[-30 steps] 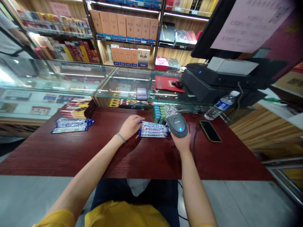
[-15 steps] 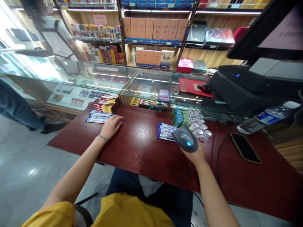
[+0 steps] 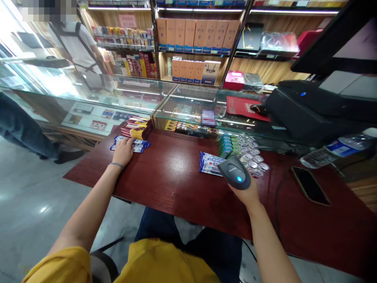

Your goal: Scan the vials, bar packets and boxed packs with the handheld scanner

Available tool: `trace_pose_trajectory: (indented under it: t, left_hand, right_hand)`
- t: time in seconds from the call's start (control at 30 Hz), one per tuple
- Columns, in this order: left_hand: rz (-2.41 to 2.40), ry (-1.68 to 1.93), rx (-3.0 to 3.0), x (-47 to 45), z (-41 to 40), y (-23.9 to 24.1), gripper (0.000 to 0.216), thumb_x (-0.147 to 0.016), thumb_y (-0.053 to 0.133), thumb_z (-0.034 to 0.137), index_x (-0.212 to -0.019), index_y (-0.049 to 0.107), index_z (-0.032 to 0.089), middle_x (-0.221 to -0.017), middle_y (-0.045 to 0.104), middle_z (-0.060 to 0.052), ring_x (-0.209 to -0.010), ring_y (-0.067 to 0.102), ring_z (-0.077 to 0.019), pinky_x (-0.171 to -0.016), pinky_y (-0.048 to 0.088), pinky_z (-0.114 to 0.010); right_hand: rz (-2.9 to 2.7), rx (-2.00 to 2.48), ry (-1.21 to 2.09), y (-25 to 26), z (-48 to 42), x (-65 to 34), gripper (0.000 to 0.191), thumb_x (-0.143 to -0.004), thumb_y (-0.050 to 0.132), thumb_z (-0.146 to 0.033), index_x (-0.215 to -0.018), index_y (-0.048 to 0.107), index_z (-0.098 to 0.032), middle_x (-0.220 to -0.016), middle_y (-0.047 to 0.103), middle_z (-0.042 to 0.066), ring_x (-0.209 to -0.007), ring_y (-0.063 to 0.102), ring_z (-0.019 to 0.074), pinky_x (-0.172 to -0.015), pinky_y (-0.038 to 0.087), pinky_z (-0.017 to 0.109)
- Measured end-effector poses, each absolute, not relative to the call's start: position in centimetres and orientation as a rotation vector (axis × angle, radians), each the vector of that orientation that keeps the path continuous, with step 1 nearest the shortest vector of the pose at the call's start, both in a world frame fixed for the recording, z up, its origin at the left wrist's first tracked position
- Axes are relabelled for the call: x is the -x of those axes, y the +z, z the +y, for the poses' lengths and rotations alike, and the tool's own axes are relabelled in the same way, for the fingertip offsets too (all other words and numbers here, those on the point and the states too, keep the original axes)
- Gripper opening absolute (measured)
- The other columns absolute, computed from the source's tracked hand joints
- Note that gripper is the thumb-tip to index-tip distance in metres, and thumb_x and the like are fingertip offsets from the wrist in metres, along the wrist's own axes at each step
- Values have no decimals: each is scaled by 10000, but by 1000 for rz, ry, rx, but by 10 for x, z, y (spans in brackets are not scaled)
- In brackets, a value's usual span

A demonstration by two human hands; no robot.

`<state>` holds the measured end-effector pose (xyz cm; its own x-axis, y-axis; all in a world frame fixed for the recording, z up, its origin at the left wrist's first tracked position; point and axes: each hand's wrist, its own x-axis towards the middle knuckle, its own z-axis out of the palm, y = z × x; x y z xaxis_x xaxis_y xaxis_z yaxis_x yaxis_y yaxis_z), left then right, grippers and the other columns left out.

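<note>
Though visible — packets (image 3: 141,146) under left hand (image 3: 124,151)

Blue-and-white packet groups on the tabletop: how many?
2. One, the left group, lies partly under the left hand; the other, the right group, is partly hidden by the scanner in the right hand. Individual packets may be hidden.

Desk (image 3: 176,173): dark red, wood-grained, glossy. Glass counter (image 3: 188,92): runs along the desk's far edge and extends left. Shelves (image 3: 268,65): stand behind the counter; wood-backed, dark-framed. Light strips (image 3: 200,9): lit, horizontal, set along the shelves. Floor (image 3: 35,236): grey, smooth, reflective. Glare (image 3: 10,25): strong, upper left.
</note>
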<state>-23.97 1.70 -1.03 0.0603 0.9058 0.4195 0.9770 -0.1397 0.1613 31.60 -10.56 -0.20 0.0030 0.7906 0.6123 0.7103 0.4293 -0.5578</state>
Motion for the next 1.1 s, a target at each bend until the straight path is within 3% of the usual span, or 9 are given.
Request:
trace_pose_trajectory:
  t: [0.23, 0.37, 0.47, 0.57, 0.63, 0.8, 0.93, 1.1]
  left_hand:
    - [-1875, -633, 2187, 240, 13, -4, 378, -909, 452, 175, -1177, 719, 182, -1094, 647, -162, -1080, 568, -329, -1029, 417, -484]
    - [-1839, -849, 2162, 232, 5, 6, 330, -927, 483, 194, -1152, 723, 212, -1105, 661, -135, -1071, 577, -303, -1014, 433, -458]
    - [-1778, -1158, 2089, 213, 3, 17, 240, -940, 534, 247, -1111, 700, 215, -1088, 668, -112, -1072, 591, -276, -999, 460, -432]
    - [-1733, -1567, 2043, 174, 6, 29, 146, -940, 584, 333, -978, 643, 205, -971, 652, -62, -947, 617, -218, -883, 520, -358]
    - [-1726, -1866, 2099, 138, 9, 37, 177, -924, 625, 382, -945, 605, 207, -913, 628, -28, -850, 622, -178, -763, 538, -295]
    - [-1659, -2656, 2307, 36, 8, 51, 373, -801, 788, 469, -965, 575, 211, -852, 657, 2, -780, 664, -154, -692, 578, -263]
    - [-1764, -3091, 2323, -30, 3, 55, 434, -760, 831, 473, -1005, 609, 192, -860, 707, -20, -786, 704, -165, -710, 627, -295]
    - [-1825, -3593, 1851, -83, 2, 48, 417, -745, 864, 390, -986, 585, 194, -896, 733, -24, -797, 738, -164, -779, 643, -332]
  right_hand:
    - [-1686, 1327, 114, -6, -104, -318, 568, -684, 811, -352, -1210, 643, -220, -929, 798, 74, -779, 776, 289, -696, 635, 369]
    - [-1656, 1315, 117, -8, -104, -319, 649, -706, 800, -353, -1307, 607, -202, -955, 800, 88, -804, 779, 294, -728, 640, 386]
    - [-1619, 1318, 70, -8, -103, -319, 631, -714, 793, -372, -1295, 620, -197, -980, 800, 97, -835, 781, 302, -756, 645, 406]
    - [-1575, 1341, 50, -9, -101, -321, 584, -701, 801, -400, -1231, 651, -206, -984, 800, 97, -849, 779, 310, -789, 648, 432]
    - [-1563, 1354, 75, -10, -101, -322, 575, -699, 805, -408, -1219, 655, -214, -1007, 799, 97, -868, 779, 314, -814, 647, 449]
    - [-1562, 1342, 127, -3, -102, -322, 533, -712, 805, -379, -1202, 665, -223, -1040, 798, 98, -896, 781, 315, -825, 647, 457]
    - [-1537, 1272, 128, 4, -103, -320, 610, -726, 800, -338, -1299, 628, -218, -1125, 785, 111, -988, 774, 308, -881, 637, 440]
    - [-1525, 1279, 156, 11, -104, -321, 642, -730, 798, -333, -1328, 595, -216, -1132, 777, 100, -976, 769, 275, -862, 633, 389]
